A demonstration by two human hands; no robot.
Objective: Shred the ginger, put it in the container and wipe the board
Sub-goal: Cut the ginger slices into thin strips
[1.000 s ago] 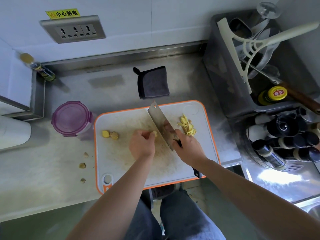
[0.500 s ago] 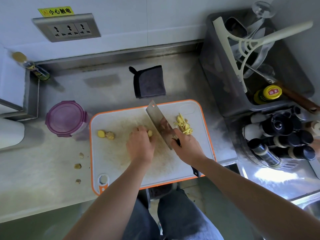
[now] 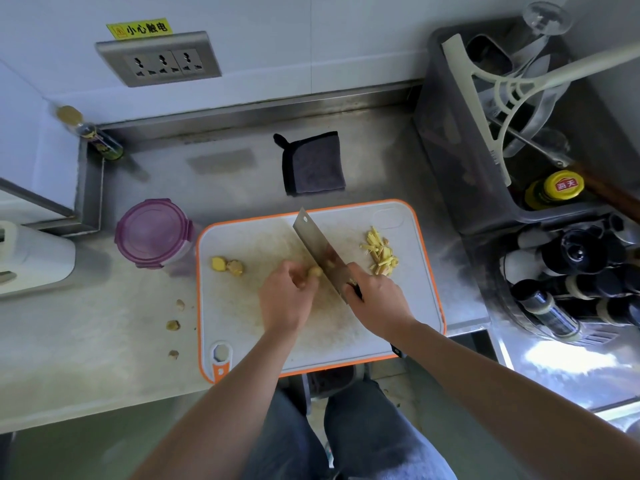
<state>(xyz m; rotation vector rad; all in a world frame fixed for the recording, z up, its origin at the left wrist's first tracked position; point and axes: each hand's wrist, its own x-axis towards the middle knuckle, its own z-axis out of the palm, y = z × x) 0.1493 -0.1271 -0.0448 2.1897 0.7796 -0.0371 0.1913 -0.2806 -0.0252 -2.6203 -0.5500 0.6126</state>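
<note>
A small pale-yellow ginger piece (image 3: 314, 271) sits near the middle of the white cutting board (image 3: 242, 317), which has an orange rim and a stained, scuffed surface. The left hand (image 3: 285, 299) pins it there, palm down, fingers curled closed over it so only its right end shows against the blade. The right hand (image 3: 375, 301) is wrapped tight around the handle of a cleaver (image 3: 320, 252), whose broad steel blade runs diagonally from the hand toward the far left, its edge down on the board and touching the ginger piece. Both forearms reach in from the near side.

A pile of ginger shreds (image 3: 379, 252), thin yellow sticks, lies on the right part of the board, beyond the right hand. 2 more ginger chunks (image 3: 227, 265) rest side by side on the left part of the board. 3 small scraps of peel (image 3: 173, 325) lie on the steel counter (image 3: 104, 358) to the left of the board.

A round container (image 3: 152, 232) with a purple clip lid, closed, stands just off the board's far left corner. A folded dark grey cloth (image 3: 313, 164) lies on the counter beyond the board's far edge.
</note>
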